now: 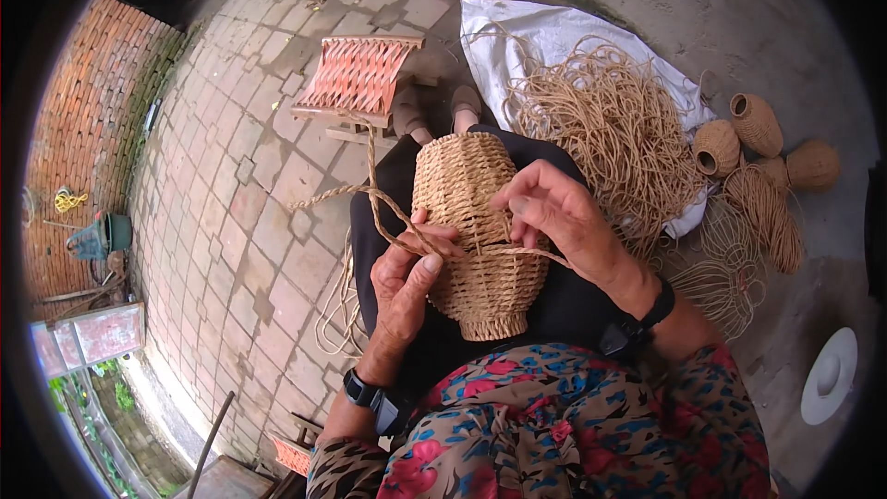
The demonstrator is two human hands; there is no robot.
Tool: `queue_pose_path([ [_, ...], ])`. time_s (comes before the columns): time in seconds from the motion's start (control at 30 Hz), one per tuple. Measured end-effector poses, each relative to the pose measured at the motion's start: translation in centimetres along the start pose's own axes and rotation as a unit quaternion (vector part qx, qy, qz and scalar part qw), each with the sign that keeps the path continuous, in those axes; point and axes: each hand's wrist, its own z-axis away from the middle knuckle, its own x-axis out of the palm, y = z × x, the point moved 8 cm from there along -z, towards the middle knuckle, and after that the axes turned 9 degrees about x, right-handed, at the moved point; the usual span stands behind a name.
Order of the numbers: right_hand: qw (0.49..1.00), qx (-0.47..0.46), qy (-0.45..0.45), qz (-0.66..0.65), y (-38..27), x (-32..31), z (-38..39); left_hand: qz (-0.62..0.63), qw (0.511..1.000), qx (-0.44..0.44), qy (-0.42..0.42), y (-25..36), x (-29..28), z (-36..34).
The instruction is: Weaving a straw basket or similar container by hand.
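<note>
On my lap lies a woven straw basket (pixel 462 187), narrow-necked at its near end and wide in the middle. My left hand (pixel 404 282) is closed at the basket's left side, pinching a twisted straw cord (pixel 372 162) between thumb and fingers. From there the cord rises in a loose loop to the left. A strand of it (pixel 525 251) crosses the basket's middle to my right hand (pixel 562 217). The right fingers are curled against the basket's right side, with the strand running in under the palm; the fingertips are partly hidden.
A heap of straw cord (pixel 614 129) lies on a white sheet (pixel 499 32) at far right. Beyond it are several small woven baskets (pixel 758 124), a cord bundle (pixel 771 217) and a wire-like frame (pixel 730 263). A low stool with an orange woven seat (pixel 356 76) stands ahead.
</note>
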Motion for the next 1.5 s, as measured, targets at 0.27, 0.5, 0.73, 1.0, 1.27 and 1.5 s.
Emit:
queue_pose_path([
  [0.27, 0.883, -0.190, 0.120, 0.412, -2.2, 1.1, 4.5, -0.001, 0.997, -0.001, 0.073, -0.3, -0.4, -0.2],
  [0.5, 0.892, -0.195, 0.046, 0.405, -1.4, 1.8, 4.8, 0.020, 0.998, -0.016, 0.057, -0.3, -0.1, -0.2],
  [0.73, 0.914, -0.173, 0.046, 0.365, -1.0, 1.1, 5.1, 0.063, 0.984, -0.073, 0.151, -0.8, -1.0, 0.9],
  [1.0, 0.922, -0.185, 0.052, 0.336, -0.8, 0.5, 5.4, -0.109, 0.949, -0.107, 0.277, 1.6, -4.8, 3.6],
  [1.27, 0.920, -0.199, 0.054, 0.334, -0.6, 0.7, 5.3, -0.347, 0.916, 0.166, -0.115, 9.0, 2.9, 0.0],
  [1.5, 0.898, -0.220, 0.067, 0.374, -0.4, 1.0, 5.9, -0.456, 0.847, 0.154, -0.224, 6.3, 3.2, -3.5],
])
